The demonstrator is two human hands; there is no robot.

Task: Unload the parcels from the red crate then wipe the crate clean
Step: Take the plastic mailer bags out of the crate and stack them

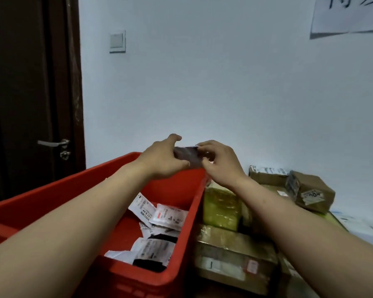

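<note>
The red crate (52,190), at 7 o'clock, held labelled parcels (162,220) on its floor. The left hand (162,161) and right hand (221,163) each pinched one end of a small grey parcel (186,154) above the crate's far corner. Its long axis ran from 9 to 3 o'clock, with the right end slightly lower. A slack pinch risked dropping it back in, or onto the boxes (230,248) at 5 o'clock.

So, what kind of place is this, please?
Probably a small parcel sorting or pickup room. A red crate holds labelled parcels, and taped boxes with shipping labels are piled beside it, against a plain wall.
</note>
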